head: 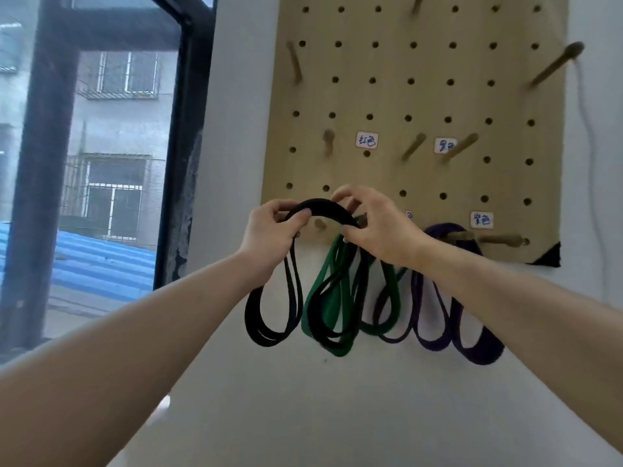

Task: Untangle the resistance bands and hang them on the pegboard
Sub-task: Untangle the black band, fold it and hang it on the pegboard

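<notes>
A wooden pegboard point(421, 99) with several wooden pegs and small handwritten labels hangs on the white wall. I hold a folded black resistance band point(323, 208) in front of its bottom row. My left hand point(269, 230) grips the band's left part and my right hand point(374, 224) pinches its right part. The black loops point(259, 318) dangle below my hands. A green band point(323, 298) hangs behind my right hand; its peg is hidden. A purple band point(468, 332) hangs from a peg at the lower right.
A short peg point(319, 224) pokes out just under the black band's arch. Bare pegs point(413, 146) stand in the row above. A large window with a black frame point(182, 139) fills the left. A white cord point(586, 129) runs down the wall right of the board.
</notes>
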`<state>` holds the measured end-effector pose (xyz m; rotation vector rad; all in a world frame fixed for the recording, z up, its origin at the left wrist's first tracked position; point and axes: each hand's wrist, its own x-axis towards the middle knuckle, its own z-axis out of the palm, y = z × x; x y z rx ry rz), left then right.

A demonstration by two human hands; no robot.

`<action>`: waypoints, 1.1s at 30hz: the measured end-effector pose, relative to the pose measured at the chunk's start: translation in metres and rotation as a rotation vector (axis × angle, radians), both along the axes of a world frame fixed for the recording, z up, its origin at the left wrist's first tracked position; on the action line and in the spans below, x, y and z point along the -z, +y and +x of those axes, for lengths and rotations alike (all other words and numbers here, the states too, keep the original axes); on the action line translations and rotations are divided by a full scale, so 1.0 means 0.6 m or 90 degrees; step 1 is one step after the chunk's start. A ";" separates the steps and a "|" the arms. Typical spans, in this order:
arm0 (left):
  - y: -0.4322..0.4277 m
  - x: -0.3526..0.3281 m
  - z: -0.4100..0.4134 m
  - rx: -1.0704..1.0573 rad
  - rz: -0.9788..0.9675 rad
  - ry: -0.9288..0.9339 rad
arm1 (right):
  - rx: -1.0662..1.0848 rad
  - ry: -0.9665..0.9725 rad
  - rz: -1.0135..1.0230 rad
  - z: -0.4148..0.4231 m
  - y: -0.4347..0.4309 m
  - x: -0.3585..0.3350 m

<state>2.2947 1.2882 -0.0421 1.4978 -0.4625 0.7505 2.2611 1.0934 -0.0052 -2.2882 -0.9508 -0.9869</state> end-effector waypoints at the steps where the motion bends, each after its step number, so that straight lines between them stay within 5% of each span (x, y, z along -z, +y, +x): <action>1: 0.003 -0.008 0.012 -0.013 0.016 -0.011 | 0.007 0.003 -0.007 0.010 0.004 -0.011; 13: 0.004 0.004 0.110 -0.127 0.129 -0.017 | 0.097 -0.023 -0.126 0.121 0.021 -0.041; 25: 0.007 0.069 0.119 -0.268 0.281 -0.345 | 0.053 -0.114 -0.112 0.133 0.003 -0.013; 33: 0.002 0.042 0.144 -0.291 0.305 -0.328 | 0.165 -0.159 -0.175 0.139 0.009 -0.024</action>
